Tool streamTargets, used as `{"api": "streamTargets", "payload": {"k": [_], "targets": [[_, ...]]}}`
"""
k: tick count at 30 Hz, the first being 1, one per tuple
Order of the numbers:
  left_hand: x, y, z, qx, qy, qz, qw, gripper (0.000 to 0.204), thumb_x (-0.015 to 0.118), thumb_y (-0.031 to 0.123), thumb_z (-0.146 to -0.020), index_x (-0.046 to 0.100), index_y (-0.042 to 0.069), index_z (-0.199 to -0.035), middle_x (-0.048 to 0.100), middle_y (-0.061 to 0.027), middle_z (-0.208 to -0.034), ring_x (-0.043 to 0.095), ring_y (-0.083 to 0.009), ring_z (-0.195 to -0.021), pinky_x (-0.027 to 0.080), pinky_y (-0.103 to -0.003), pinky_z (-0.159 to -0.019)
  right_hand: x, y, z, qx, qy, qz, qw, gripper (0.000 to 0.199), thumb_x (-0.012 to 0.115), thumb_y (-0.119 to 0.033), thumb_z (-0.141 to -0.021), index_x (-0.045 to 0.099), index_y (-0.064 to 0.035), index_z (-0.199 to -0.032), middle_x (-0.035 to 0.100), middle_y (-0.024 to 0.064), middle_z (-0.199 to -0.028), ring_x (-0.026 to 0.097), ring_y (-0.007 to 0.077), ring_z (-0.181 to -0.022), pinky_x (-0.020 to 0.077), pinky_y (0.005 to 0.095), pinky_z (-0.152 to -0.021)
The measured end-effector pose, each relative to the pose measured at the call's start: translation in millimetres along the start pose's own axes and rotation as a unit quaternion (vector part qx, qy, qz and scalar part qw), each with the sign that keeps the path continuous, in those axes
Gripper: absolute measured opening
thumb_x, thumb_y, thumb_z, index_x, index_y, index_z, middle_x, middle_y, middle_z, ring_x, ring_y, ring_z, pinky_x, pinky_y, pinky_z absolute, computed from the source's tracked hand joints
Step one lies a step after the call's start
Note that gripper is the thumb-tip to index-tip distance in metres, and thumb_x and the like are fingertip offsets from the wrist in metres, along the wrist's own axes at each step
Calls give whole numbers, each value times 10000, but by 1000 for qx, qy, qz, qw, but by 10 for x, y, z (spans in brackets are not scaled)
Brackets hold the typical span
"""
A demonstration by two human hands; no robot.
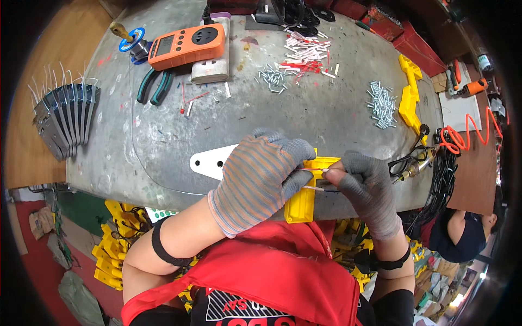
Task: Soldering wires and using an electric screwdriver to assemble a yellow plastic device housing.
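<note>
Both hands wear grey striped gloves and meet over a yellow plastic housing (300, 209) at the table's near edge. My left hand (260, 173) is closed, its thumb and forefinger pinching a thin red wire (311, 169). My right hand (363, 182) pinches the same wire's other end, where a small white tip shows at the bare thumb and fingertip. Just below runs a second, dark wire with a white sleeve (315, 188), passing under the right fingers. A white plate with round holes (205, 162) lies partly hidden beneath my left hand.
Screws (382, 105), white and red sleeves (307, 51), and a yellow part (410, 95) lie farther back. At the left are an orange meter (187, 46), teal-handled pliers (155, 87), a solder spool (135, 44) and grey metal pieces (68, 117). Black cables (440, 185) hang at right, near another person (462, 233).
</note>
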State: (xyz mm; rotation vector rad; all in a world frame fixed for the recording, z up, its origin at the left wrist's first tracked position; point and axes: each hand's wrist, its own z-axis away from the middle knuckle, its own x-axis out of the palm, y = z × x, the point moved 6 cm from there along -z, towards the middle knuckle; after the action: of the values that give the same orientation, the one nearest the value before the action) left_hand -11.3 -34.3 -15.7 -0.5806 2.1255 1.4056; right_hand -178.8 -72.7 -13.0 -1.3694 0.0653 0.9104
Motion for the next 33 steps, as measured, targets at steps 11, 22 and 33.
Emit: {"api": "streamTargets", "payload": {"k": [11, 22, 33], "targets": [[23, -29, 41, 30, 15, 11, 999, 272, 742, 88, -705, 632, 74, -954, 620, -78, -753, 602, -289, -708, 454, -388, -666, -23, 36, -18, 27, -1, -44, 999, 233, 706, -206, -830, 679, 25, -820, 637, 37, -677, 555, 77, -656, 447, 259, -614], [97, 124, 25, 150, -29, -138, 979, 243, 712, 114, -733, 650, 98, -967, 605, -61, -769, 592, -281, -734, 447, -393, -664, 63, 100, -78, 57, -81, -73, 992, 321, 663, -297, -872, 699, 21, -894, 610, 12, -664, 514, 52, -646, 449, 266, -614], [57, -58, 17, 35, 8, 84, 996, 163, 658, 95, -808, 667, 84, -970, 625, -99, -812, 584, -305, -736, 443, -387, -656, 27, 64, -139, 11, -44, -53, 998, 284, 635, -263, -856, 663, 18, -834, 518, -7, -646, 475, 61, -664, 422, 277, -615]]}}
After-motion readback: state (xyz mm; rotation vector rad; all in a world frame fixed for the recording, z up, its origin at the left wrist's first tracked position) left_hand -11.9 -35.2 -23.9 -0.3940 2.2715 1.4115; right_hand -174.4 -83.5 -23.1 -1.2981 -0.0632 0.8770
